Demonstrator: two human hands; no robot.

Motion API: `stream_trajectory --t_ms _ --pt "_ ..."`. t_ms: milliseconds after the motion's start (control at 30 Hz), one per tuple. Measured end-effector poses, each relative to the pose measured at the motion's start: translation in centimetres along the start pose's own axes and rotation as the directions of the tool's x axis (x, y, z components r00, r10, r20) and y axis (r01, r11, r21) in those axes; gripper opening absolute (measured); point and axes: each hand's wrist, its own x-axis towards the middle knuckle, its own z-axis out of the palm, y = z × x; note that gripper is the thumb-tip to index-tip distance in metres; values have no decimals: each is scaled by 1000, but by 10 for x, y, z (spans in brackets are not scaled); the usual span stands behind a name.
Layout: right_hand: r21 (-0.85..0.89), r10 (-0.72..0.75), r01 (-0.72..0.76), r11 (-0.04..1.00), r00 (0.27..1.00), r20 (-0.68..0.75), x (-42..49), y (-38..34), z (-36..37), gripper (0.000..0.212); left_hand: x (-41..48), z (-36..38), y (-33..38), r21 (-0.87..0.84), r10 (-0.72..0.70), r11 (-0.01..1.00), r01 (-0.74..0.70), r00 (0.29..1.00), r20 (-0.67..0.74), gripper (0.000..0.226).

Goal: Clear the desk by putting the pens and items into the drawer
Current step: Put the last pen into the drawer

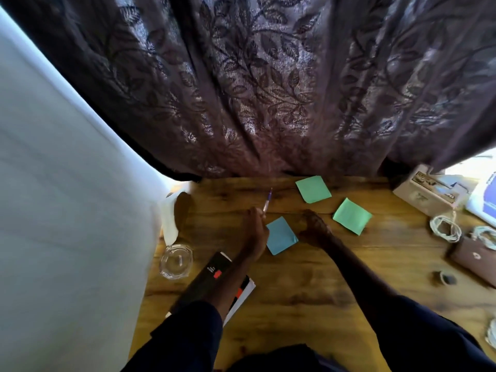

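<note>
With left hand point(255, 232) fingers clamped on pen point(267, 200), lift blue note point(280, 236) lying between them and right hand point(315, 229) (closure indiscernible).

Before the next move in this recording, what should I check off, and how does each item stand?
1. Pen gripped: ok, the left hand pinches its lower end.
2. Right hand free: cannot tell, it rests on the desk beside the blue note, fingertips hidden.
3. Drawer open and within reach: cannot tell, it is not in view.
4. Notes cleared: not ok, the blue note, far green note and near green note lie on the desk.
5. Clutter by the left forearm: not ok, a book and a glass dish lie close.
</note>
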Motion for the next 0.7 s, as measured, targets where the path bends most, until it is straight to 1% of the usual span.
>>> stream_trajectory --t_ms 67,100,133,167,200,233,300,333,367,433,500,567,700 --pt "93 17 -19 995 1000 16 -12 -5 0 76 -21 1 14 -68 -2 998 8 995 97 10" --pt "117 3 5 993 998 -70 -20 -6 -1 67 -28 6 16 -80 9 997 1 992 126 9" --pt "171 1 41 984 971 -237 -33 0 -3 54 -40 10 26 -70 42 997 -32 987 152 9" --pt "218 -11 100 971 927 -374 -41 11 -1 40 -50 19 32 -61 77 996 -67 981 178 8" --pt "252 -9 136 958 895 -447 -53 21 -2 28 -61 26 42 -38 118 993 -113 972 204 10" --pt "291 5 147 945 887 -462 -66 31 -6 21 -71 34 54 -24 145 989 -144 965 220 13" --pt "410 69 125 904 902 -427 -88 50 -12 13 -89 44 77 -27 197 980 -196 950 243 20" --pt "494 115 90 865 923 -368 -101 59 -13 11 -99 47 90 -51 213 977 -207 939 269 22" --pt "586 141 78 807 937 -318 -114 71 -14 10 -109 52 103 -95 222 975 -203 924 312 24" --pt "715 183 98 693 934 -306 -138 92 -19 12 -127 59 124 -148 246 968 -203 888 390 28" --pt "800 260 96 592 917 -302 -167 111 -25 6 -144 71 142 -198 338 940 -279 849 406 22" --pt "870 344 79 487 898 -274 -196 132 -28 8 -161 85 157 -225 415 909 -350 805 424 20" --pt "931 432 82 357 868 -243 -239 175 -23 9 -195 101 193 -253 499 866 -431 731 464 21"
